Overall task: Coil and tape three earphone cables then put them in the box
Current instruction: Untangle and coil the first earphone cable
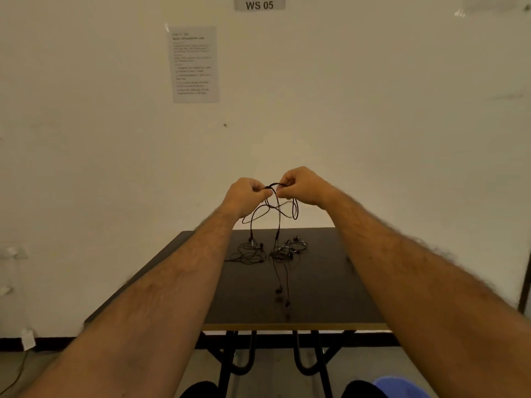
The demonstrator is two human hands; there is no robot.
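Both hands are raised above the far edge of the dark table [316, 282]. My left hand [247, 196] and my right hand [304, 186] pinch the same black earphone cable [277, 209] between their fingertips, close together. Loose loops of it hang below the hands, and two strands drop to the table, ending in earbuds [278, 291] near the middle. Two more tangled black earphone cables lie on the table: one on the left [248, 252], one on the right [290, 249]. No box or tape is visible.
The table stands against a pale wall with a printed sheet [194, 64] and a sign reading WS 05 [259, 4]. Black metal legs [241, 360] show beneath the table's near edge. A blue object [399, 387] sits at the bottom right.
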